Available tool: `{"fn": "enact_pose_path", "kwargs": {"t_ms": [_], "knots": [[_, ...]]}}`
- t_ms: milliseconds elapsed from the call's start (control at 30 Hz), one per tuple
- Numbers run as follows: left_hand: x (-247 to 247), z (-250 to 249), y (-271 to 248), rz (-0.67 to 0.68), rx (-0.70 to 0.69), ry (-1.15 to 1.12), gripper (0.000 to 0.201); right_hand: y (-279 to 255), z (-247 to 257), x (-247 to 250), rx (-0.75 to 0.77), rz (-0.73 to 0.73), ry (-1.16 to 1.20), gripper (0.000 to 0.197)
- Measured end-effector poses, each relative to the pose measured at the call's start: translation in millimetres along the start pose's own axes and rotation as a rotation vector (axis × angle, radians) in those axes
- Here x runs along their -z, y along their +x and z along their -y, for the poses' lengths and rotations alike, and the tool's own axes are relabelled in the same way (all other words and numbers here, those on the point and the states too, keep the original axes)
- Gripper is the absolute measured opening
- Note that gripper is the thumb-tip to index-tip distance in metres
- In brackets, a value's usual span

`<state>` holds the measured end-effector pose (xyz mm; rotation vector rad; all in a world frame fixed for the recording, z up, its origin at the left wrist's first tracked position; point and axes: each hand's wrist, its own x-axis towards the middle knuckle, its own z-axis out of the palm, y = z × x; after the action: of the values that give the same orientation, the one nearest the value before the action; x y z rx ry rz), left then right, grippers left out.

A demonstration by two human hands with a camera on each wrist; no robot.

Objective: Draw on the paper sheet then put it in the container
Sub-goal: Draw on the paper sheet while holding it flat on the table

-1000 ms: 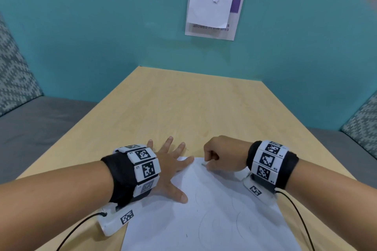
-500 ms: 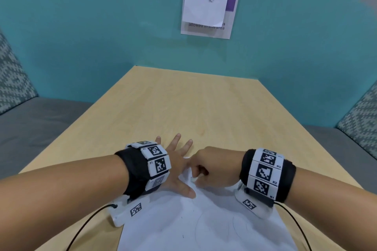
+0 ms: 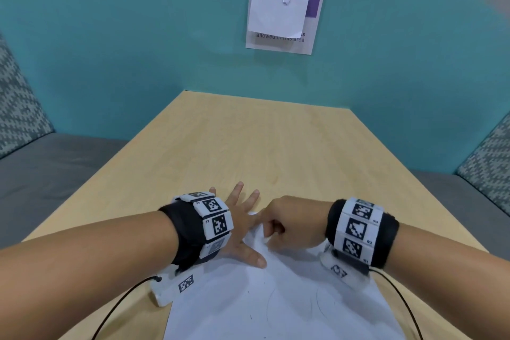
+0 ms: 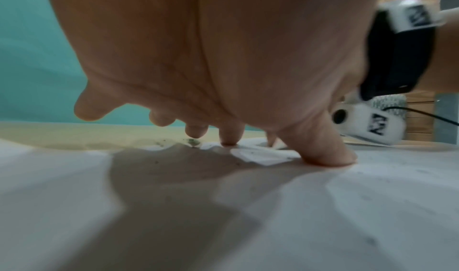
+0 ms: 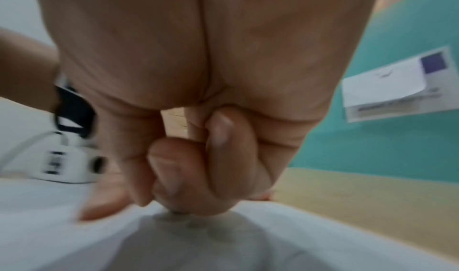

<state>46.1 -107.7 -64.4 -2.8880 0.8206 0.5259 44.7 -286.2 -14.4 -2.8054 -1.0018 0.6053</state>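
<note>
A white paper sheet [image 3: 276,306] with faint pencil curves lies on the near end of the wooden table [image 3: 262,146]. My left hand [image 3: 240,218] is spread flat, its thumb [image 4: 330,153] and fingertips pressing the sheet's far left corner. My right hand [image 3: 287,226] is curled into a fist at the sheet's far edge, right beside the left hand. The paper [image 5: 223,245] bunches up and wrinkles under it, so it seems to grip that edge. A folded bit of paper [image 4: 261,155] shows between my left thumb and fingers. No pen or container is in view.
The table runs to a teal wall bearing a white notice [image 3: 284,19]. Grey benches with patterned cushions flank it on the left [image 3: 41,174] and right [image 3: 491,157]. Black cables trail from both wrist cameras.
My right hand has slid left until it meets the left hand, dragging the sheet's far edge along and rumpling it. The left hand stays flat on the corner.
</note>
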Motion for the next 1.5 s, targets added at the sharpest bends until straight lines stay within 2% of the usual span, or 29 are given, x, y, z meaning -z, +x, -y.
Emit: {"fn": "enact_pose_path", "kwargs": {"t_ms": [67, 200, 333, 467, 633, 767, 1000, 1200, 1333, 1400, 1500], "knots": [[0.2, 0.7, 1.2, -0.006, -0.01, -0.003, 0.104, -3.9, 4.8, -4.1, 0.037, 0.036, 0.013, 0.009], [-0.4, 2.4, 3.8, 0.037, 0.014, 0.024, 0.11, -0.5, -16.8, 11.5, -0.095, -0.04, 0.011, 0.019], [1.3, 2.2, 2.1, 0.025, -0.003, -0.001, 0.108, -6.3, 1.0, -5.0, 0.034, 0.028, 0.023, 0.01], [3.2, -0.6, 1.3, 0.056, 0.02, 0.026, 0.111, -1.2, -27.2, 12.9, -0.133, -0.056, 0.039, 0.019], [2.0, 2.1, 2.4, 0.055, 0.016, -0.005, 0.111, 0.7, -17.4, 4.8, -0.058, -0.005, -0.019, 0.022], [4.3, -1.3, -0.2, 0.072, 0.026, 0.034, 0.11, 3.6, -35.0, 15.4, -0.166, -0.074, 0.022, 0.018], [9.2, -3.1, 0.2, 0.068, 0.013, 0.047, 0.111, 0.0, -42.7, 12.7, -0.167, -0.083, 0.035, 0.014], [9.2, -11.4, 12.1, 0.037, -0.026, 0.009, 0.105, -1.8, -36.5, 12.4, -0.155, -0.073, -0.009, 0.008], [5.0, -10.8, 8.5, 0.016, -0.044, -0.015, 0.097, -12.4, -6.7, -5.6, 0.01, 0.033, -0.001, 0.005], [7.2, -11.0, 7.4, 0.026, -0.042, -0.003, 0.099, -11.7, -7.9, 1.0, -0.01, 0.042, -0.004, 0.014], [7.1, -11.9, 9.7, 0.044, -0.024, 0.015, 0.106, -10.4, -18.8, 10.7, -0.079, -0.01, 0.001, 0.016]]}}
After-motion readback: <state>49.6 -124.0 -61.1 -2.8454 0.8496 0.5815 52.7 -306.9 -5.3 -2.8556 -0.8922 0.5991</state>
